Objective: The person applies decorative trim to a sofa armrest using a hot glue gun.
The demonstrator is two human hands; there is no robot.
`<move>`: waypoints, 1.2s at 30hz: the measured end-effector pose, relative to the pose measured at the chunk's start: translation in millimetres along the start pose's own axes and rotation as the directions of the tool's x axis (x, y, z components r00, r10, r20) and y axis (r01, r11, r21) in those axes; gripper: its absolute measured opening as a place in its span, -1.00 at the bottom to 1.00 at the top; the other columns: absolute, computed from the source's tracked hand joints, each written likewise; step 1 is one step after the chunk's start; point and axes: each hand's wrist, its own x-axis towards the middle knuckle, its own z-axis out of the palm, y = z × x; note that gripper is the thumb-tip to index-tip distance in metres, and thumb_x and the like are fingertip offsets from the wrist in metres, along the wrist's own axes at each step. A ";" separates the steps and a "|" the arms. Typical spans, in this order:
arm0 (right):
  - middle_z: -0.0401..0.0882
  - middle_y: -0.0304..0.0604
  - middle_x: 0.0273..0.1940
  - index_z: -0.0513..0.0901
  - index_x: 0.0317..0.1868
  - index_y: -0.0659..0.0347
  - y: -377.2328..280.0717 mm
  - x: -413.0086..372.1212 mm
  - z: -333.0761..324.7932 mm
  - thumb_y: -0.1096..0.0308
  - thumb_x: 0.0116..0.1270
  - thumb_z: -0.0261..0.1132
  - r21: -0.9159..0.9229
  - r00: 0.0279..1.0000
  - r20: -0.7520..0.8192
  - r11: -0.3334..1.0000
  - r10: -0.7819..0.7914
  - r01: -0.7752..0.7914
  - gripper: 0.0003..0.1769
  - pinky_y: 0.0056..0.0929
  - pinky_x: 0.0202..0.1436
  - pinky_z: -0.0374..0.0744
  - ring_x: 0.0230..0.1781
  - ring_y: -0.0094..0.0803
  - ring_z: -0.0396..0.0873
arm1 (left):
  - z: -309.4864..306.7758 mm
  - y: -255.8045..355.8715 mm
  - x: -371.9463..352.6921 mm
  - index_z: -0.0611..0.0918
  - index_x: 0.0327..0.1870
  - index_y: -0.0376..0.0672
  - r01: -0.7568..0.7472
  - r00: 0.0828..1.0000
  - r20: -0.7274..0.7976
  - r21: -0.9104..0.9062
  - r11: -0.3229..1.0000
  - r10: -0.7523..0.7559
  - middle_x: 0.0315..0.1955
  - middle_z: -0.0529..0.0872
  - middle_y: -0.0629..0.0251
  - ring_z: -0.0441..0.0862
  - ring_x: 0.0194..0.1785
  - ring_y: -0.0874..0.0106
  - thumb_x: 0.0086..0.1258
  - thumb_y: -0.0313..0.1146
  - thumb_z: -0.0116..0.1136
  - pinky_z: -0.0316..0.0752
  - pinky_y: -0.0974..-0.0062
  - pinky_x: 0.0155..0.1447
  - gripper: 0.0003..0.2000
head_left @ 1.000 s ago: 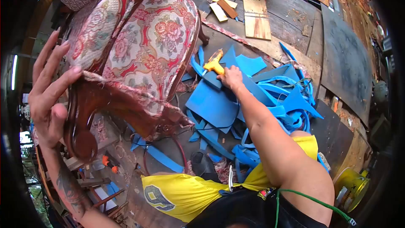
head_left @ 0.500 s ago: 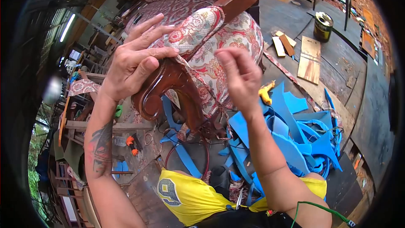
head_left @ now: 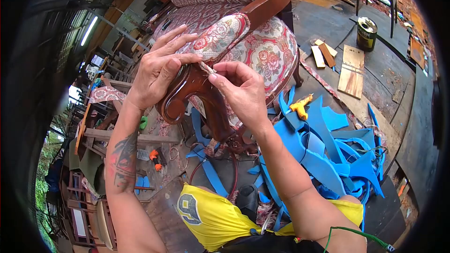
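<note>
Trim (head_left: 206, 68), one strip, seems pinched by the right hand (head_left: 244, 97); left hand (head_left: 152, 72) spread beside one armrest (head_left: 221, 36).

The left hand (head_left: 155, 74) is splayed; just beside it, the right hand (head_left: 244, 94) pinches.

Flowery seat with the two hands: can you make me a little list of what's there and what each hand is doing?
Seat: red-and-cream flowers, carved brown wood on its arm
Left hand: open, at the top of the carved wood
Right hand: pinching a thin strip beside the padded arm
Floor, right: blue scraps in a heap
On the heap: yellow tool
Farther back: tin, pale board
</note>
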 end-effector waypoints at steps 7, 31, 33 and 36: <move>0.72 -0.25 -0.22 0.76 -0.01 0.31 18.2 2.4 2.2 0.49 0.34 0.47 -0.159 0.988 -0.021 0.976 -0.154 0.149 -0.77 -0.56 -0.14 0.62 -0.26 -0.61 0.63 | 20.7 -7.6 -13.1 0.74 0.06 -0.27 0.163 0.907 -0.333 -0.285 0.945 -0.256 -0.03 0.82 0.19 0.75 0.09 0.43 0.56 -0.46 0.23 0.59 0.50 0.17 -0.83; 0.67 -0.13 -0.22 0.71 -0.06 0.31 22.4 -1.4 10.7 0.54 0.29 0.46 -0.279 0.970 -0.031 0.934 -0.239 0.221 -0.78 -0.42 -0.13 0.61 -0.25 -0.38 0.65 | 237.4 46.2 -406.8 0.71 -0.18 -0.13 0.689 -0.073 0.288 -0.677 -0.257 -0.955 -0.47 0.70 0.44 0.60 -0.43 0.62 0.51 -0.20 0.32 0.49 0.60 -0.34 -0.81; 0.66 -0.13 -0.23 0.71 -0.06 0.32 22.9 -1.0 10.2 0.54 0.28 0.46 -0.299 0.968 -0.029 0.926 -0.250 0.231 -0.78 -0.42 -0.13 0.62 -0.25 -0.38 0.65 | 302.7 60.4 -487.4 0.72 -0.15 -0.15 0.813 0.015 0.252 -0.566 -0.135 -0.968 -0.45 0.73 0.40 0.64 -0.44 0.56 0.49 -0.18 0.34 0.57 0.55 -0.30 -0.79; 0.66 -0.13 -0.23 0.71 -0.08 0.30 26.4 -0.6 10.9 0.53 0.27 0.47 -0.258 0.969 -0.032 0.939 -0.245 0.228 -0.78 -0.39 -0.13 0.63 -0.24 -0.38 0.66 | 268.4 65.4 -432.3 0.71 -0.14 -0.18 0.713 -0.059 0.201 -0.677 -0.182 -0.978 -0.46 0.73 0.37 0.64 -0.44 0.54 0.50 -0.19 0.33 0.59 0.54 -0.27 -0.78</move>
